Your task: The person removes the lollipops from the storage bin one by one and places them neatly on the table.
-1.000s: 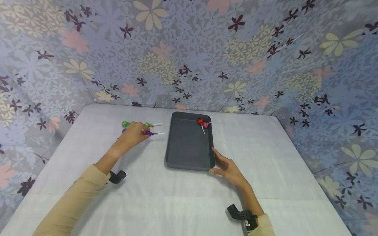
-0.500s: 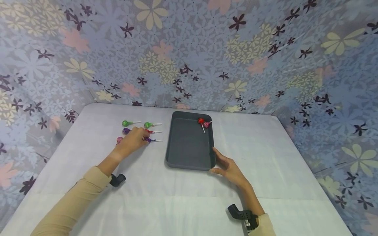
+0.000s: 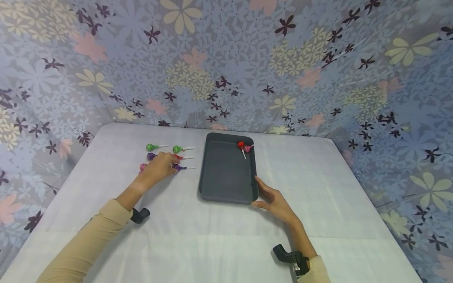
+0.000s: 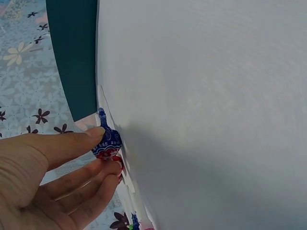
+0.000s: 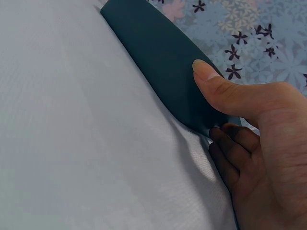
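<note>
My left hand (image 3: 158,169) pinches a purple-blue wrapped lollipop (image 4: 110,142) by its head, between thumb and fingers; its white stick points toward the tray. Just beyond it lies a red lollipop (image 3: 180,158), partly hidden by the fingers. Two green lollipops (image 3: 152,147) rest farther back. At the left, a dark purple lollipop (image 3: 151,156) and a pink lollipop (image 3: 143,167) are half covered by the hand. My right hand (image 3: 277,202) holds the near right corner of a dark grey tray (image 3: 226,173), thumb on one wall, fingers round the other.
Inside the tray's far right corner lie a red lollipop (image 3: 241,144) and a pink lollipop (image 3: 247,149). A white cloth covers the table (image 3: 212,243). Behind it hangs a floral curtain (image 3: 226,78).
My left hand has moved the purple-blue lollipop nearer, apart from the red one, uncovering the green lollipops. Over the last half second it is almost still. The right hand has stayed on the tray.
</note>
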Demonstrator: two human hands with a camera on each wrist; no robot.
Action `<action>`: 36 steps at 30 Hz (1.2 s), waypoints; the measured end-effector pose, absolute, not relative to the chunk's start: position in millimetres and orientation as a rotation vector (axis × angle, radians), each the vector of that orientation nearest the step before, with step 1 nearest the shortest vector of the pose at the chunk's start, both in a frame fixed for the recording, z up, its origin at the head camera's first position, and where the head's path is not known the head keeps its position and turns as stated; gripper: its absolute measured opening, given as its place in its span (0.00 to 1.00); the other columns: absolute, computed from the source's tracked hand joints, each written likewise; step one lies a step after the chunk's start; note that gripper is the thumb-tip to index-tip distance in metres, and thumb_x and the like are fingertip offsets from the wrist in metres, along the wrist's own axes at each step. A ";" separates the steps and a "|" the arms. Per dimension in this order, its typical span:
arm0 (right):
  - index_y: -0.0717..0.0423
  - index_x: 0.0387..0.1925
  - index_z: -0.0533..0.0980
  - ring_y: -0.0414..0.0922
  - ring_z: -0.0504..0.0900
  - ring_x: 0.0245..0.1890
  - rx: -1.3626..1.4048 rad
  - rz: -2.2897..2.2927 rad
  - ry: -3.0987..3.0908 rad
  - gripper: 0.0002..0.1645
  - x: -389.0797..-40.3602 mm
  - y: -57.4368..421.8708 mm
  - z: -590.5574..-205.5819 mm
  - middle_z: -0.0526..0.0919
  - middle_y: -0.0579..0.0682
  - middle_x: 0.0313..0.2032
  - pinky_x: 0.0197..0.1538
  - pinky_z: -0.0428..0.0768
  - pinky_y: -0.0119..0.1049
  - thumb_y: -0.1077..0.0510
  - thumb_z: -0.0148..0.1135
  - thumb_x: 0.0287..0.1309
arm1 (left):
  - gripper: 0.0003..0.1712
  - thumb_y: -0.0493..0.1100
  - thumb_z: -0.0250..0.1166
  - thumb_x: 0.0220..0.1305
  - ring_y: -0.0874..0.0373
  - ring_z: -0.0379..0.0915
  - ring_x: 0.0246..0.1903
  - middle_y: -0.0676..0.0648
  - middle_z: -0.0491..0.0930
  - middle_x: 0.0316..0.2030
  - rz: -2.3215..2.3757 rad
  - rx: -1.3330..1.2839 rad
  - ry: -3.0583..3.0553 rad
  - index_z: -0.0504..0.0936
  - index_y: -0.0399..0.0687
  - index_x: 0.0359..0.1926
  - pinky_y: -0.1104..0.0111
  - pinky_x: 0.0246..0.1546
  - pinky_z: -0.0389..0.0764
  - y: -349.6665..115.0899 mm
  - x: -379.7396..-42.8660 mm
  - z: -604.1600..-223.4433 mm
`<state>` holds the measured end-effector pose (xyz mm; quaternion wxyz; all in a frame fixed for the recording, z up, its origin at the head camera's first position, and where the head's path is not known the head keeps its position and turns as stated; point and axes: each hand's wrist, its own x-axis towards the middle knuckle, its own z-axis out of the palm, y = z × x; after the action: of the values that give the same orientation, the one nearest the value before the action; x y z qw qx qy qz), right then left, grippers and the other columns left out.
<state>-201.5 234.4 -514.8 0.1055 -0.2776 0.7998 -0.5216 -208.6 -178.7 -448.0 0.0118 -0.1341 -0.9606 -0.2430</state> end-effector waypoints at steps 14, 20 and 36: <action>0.54 0.75 0.53 0.54 0.56 0.74 -0.791 -1.537 2.355 0.54 -202.3 234.8 -516.3 0.52 0.53 0.75 0.65 0.59 0.17 0.57 0.73 0.53 | 0.17 0.32 0.68 0.58 0.41 0.81 0.48 0.34 0.84 0.44 -0.758 -0.349 -3.045 0.83 0.31 0.50 0.53 0.49 0.81 -176.9 -209.4 -444.2; 0.55 0.75 0.53 0.55 0.55 0.74 -0.811 -1.540 2.354 0.53 -202.4 235.5 -516.6 0.52 0.53 0.75 0.66 0.59 0.17 0.58 0.72 0.53 | 0.16 0.32 0.69 0.58 0.43 0.82 0.45 0.35 0.85 0.42 -0.744 -0.373 -3.044 0.83 0.31 0.48 0.55 0.44 0.83 -176.6 -209.5 -445.0; 0.55 0.75 0.53 0.55 0.55 0.74 -0.811 -1.544 2.346 0.53 -201.9 235.7 -514.0 0.52 0.54 0.75 0.66 0.58 0.17 0.58 0.72 0.54 | 0.18 0.33 0.69 0.57 0.46 0.81 0.42 0.35 0.84 0.45 -0.722 -0.338 -3.030 0.83 0.33 0.50 0.57 0.42 0.82 -171.9 -209.6 -435.4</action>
<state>-201.9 235.7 -514.0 0.1091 -0.2759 0.7977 -0.5250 -209.6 -171.9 -435.4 0.0043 -0.1079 -0.9671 -0.2303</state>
